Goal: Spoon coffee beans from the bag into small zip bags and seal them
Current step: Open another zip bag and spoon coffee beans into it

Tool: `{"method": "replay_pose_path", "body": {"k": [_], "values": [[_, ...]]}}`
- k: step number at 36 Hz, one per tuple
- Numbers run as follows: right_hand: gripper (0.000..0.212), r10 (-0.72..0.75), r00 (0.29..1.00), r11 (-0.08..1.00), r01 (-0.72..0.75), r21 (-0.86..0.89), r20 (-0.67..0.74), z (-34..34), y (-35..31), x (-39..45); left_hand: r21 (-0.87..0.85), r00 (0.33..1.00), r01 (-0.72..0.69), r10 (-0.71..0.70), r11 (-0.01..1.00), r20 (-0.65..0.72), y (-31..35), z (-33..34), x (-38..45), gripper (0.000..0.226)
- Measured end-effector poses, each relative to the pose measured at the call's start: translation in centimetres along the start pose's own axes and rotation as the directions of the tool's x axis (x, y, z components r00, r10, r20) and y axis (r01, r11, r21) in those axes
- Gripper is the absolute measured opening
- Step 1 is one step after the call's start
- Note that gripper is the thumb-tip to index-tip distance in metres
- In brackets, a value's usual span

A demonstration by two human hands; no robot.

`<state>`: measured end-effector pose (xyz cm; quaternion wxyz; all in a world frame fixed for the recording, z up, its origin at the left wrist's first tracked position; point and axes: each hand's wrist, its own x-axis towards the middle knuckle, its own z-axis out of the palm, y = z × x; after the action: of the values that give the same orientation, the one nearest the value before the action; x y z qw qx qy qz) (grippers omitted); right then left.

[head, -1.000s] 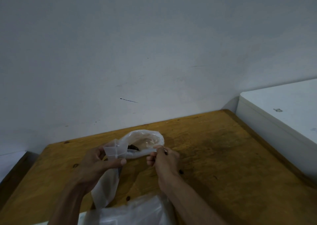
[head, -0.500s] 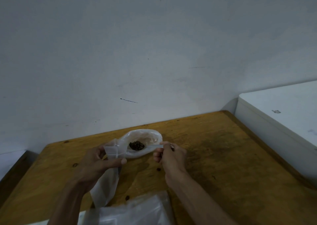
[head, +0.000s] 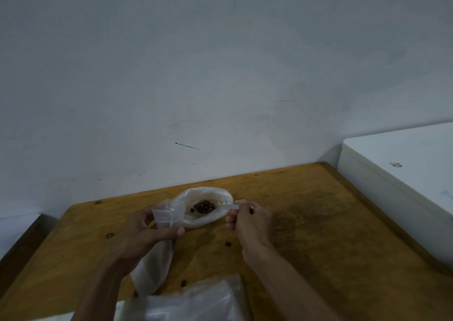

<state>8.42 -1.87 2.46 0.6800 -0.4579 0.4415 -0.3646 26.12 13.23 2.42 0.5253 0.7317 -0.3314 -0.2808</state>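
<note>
An open white plastic bag [head: 208, 194] lies on the wooden table [head: 318, 235], with a small heap of brown coffee beans [head: 204, 206] showing inside it. My left hand [head: 149, 232] pinches a small clear zip bag [head: 168, 215] just left of the bag's mouth. My right hand [head: 252, 219] grips the white handle of a spoon [head: 229, 207] that reaches into the bag toward the beans. The spoon's bowl is hidden among the beans.
A long clear plastic piece [head: 153, 269] hangs below my left hand. More clear plastic bags [head: 186, 303] lie at the near table edge. Loose beans [head: 228, 243] dot the tabletop. A white chest-like box [head: 402, 173] stands to the right, a wall behind.
My right hand has drawn back to the right of the big bag, uncovering the beans inside. The spoon handle now shows. My left hand has kept its hold on the zip bag.
</note>
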Motion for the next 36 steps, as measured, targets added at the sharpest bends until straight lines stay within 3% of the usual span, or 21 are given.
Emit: {"method": "replay_pose_path", "body": {"k": [10, 20, 24, 32, 36], "values": [[0.02, -0.068, 0.998, 0.996, 0.069, -0.063, 0.009, 1.3, 1.3, -0.1, 0.006, 0.999, -0.037, 0.037, 0.999, 0.004, 0.7, 0.2, -0.4, 0.085], [0.02, -0.025, 0.998, 0.999, 0.026, -0.019, 0.05, 0.9, 1.9, -0.9, 0.103, 0.989, -0.136, 0.141, 0.985, -0.04, 1.9, 0.4, -0.5, 0.093], [0.021, -0.007, 0.999, 1.0, 0.006, 0.024, 0.044, 0.7, 2.0, -1.1, 0.158, 0.984, -0.163, 0.171, 0.974, -0.039, 2.2, 0.4, -0.6, 0.108], [0.019, 0.016, 0.999, 0.999, -0.018, 0.045, 0.047, 0.7, 2.1, -1.4, 0.123, 0.98, -0.187, 0.194, 0.975, -0.045, 3.2, 1.1, -1.3, 0.085], [0.02, 0.038, 0.998, 0.998, -0.04, 0.039, 0.048, 0.8, 1.9, -1.5, 0.113, 0.979, -0.193, 0.199, 0.975, -0.048, 3.4, 1.2, -1.3, 0.086]]}}
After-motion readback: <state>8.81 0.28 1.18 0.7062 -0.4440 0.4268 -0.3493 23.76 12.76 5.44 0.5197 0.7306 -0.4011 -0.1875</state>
